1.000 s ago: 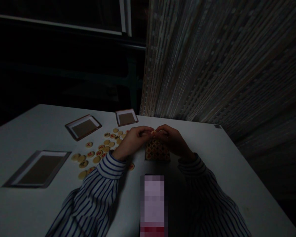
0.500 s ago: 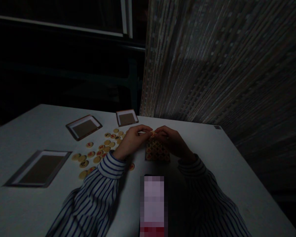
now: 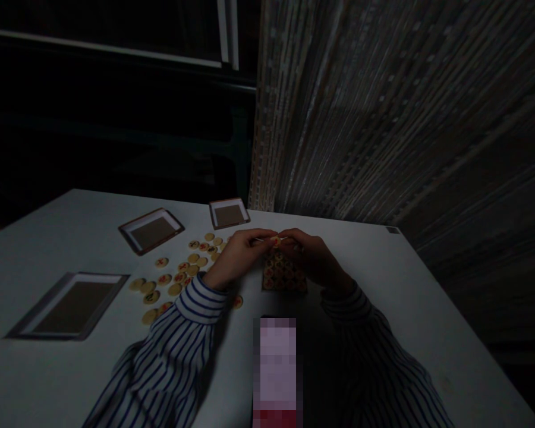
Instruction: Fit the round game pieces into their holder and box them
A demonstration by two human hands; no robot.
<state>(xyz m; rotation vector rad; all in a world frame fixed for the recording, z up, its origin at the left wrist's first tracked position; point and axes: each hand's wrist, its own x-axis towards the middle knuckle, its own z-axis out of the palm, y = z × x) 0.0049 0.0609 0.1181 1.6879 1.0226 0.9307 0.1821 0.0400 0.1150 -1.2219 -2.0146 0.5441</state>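
My left hand (image 3: 239, 255) and my right hand (image 3: 310, 252) meet fingertip to fingertip above a small square tray (image 3: 284, 276) packed with round wooden game discs marked in red. Between the fingertips of both hands sits one pale round disc (image 3: 275, 241), pinched from either side. Both hands are closed around it. Several loose discs (image 3: 178, 276) with red or dark marks lie scattered on the white table (image 3: 71, 368) to the left of my left hand. Striped shirt sleeves cover both forearms.
Three shallow brown trays with white rims lie on the table: a large one (image 3: 69, 304) at the left, one (image 3: 151, 229) further back, a small one (image 3: 229, 213) near the far edge. A woven blind (image 3: 405, 119) hangs behind the table. The room is dim.
The hands have stayed together over the filled tray, shifting only slightly. The disc remains pinched between the fingertips.
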